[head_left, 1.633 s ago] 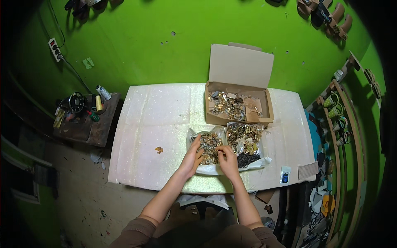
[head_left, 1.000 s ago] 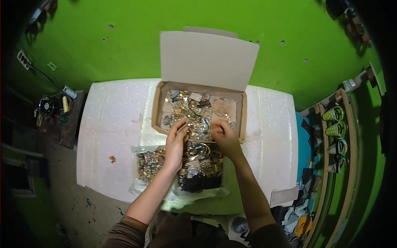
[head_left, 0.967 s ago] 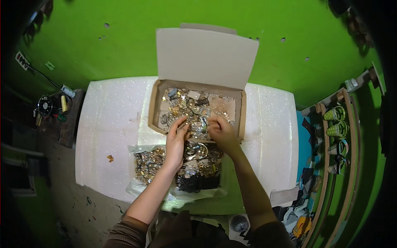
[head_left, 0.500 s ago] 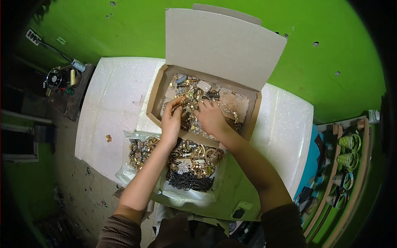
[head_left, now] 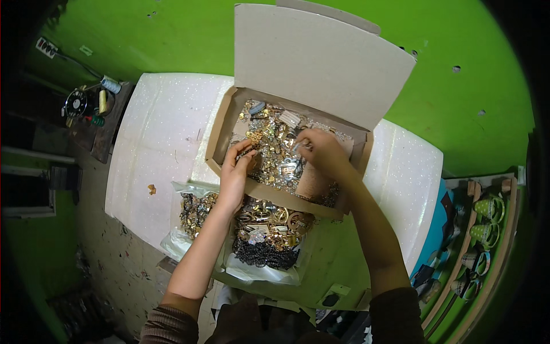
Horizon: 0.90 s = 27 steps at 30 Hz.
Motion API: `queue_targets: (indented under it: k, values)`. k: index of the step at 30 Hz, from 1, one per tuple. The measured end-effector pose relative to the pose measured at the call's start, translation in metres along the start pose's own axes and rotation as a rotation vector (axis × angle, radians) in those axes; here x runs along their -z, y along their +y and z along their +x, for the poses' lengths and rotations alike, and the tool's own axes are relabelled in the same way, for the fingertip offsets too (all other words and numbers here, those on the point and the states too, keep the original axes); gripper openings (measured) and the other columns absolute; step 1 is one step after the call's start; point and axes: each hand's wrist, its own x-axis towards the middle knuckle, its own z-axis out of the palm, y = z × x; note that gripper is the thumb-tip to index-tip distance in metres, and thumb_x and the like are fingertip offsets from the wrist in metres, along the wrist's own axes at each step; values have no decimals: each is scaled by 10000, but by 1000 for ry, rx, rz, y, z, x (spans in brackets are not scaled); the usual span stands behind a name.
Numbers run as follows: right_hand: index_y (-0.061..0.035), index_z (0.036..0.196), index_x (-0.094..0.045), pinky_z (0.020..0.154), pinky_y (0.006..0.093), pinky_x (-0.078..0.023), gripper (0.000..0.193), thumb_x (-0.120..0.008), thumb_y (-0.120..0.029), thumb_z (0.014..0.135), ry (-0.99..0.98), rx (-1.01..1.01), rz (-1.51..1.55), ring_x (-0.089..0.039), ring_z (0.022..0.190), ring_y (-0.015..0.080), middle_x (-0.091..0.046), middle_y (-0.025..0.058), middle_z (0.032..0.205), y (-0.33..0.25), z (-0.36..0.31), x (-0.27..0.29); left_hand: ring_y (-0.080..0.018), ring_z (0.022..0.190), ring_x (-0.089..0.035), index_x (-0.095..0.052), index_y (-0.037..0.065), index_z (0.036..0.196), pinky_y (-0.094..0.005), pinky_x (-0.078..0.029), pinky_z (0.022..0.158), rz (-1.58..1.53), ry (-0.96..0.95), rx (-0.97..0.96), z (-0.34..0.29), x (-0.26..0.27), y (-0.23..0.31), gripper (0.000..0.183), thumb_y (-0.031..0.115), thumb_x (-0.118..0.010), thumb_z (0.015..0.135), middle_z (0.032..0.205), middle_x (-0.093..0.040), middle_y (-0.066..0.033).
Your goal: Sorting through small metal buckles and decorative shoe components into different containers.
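An open cardboard box (head_left: 275, 199) holds a shallow heap of small gold and silver metal ornaments (head_left: 275, 143). At the left of that heap my left hand (head_left: 234, 175) is curved, its thumb and forefinger apart. My right hand (head_left: 325, 152) is raised over the right part of the box, fingers pinched. A pale, shiny bit shows at its fingertips, too small to name. In front of the box lie a pile of gold buckle-like pieces (head_left: 269, 218), black beads (head_left: 266, 254) and a bag of mixed metal bits (head_left: 195, 213), partly behind my left forearm.
The box lid (head_left: 321, 63) stands up against the green wall. A glittery white table (head_left: 166, 137) bears everything. To the left is a small dark table (head_left: 100, 137) with thread spools; at right a wooden rack (head_left: 487, 269) holds sandals.
My right hand has lifted from the middle of the heap and moved right and a little farther back, fingers now pinched. My left hand has stayed near the heap's left side.
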Motion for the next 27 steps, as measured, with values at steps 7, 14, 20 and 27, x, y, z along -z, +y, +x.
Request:
queue_targets:
  k: [7,14,20,27]
  values:
    - [-58,917,-567,746,365,-438,196,-567,-113,728,12,-263,141,-551,846,261,-560,110,869,-22,8,39,-174,1074,-448,-420,21,1164,-319,-358,926,-34,-15,36,-2,8,2,312,103,-418,863,1153,-438,-89]
    - [-90,1039,-530,814,375,-423,348,-599,-148,703,-37,94,-134,-478,1010,257,-494,117,1070,-6,24,-8,-179,1080,-462,-437,-3,1152,-265,-337,908,-22,35,-4,-5,3,6,307,39,-392,851,1160,-461,-104]
    - [-128,1097,-516,871,387,-373,472,-643,-216,652,-195,13,-485,-417,1055,341,-434,182,1095,-22,33,-47,-175,1066,-455,-413,11,1164,-323,-373,925,-1,-1,5,-5,3,1,312,93,-405,863,1149,-431,-91]
    - [-71,871,-587,767,368,-446,173,-529,-84,708,-212,237,-404,-466,947,276,-480,107,997,-23,1,-49,-182,1070,-456,-404,14,1175,-320,-357,933,-29,-16,38,-7,7,5,323,93,-397,861,1161,-425,-103]
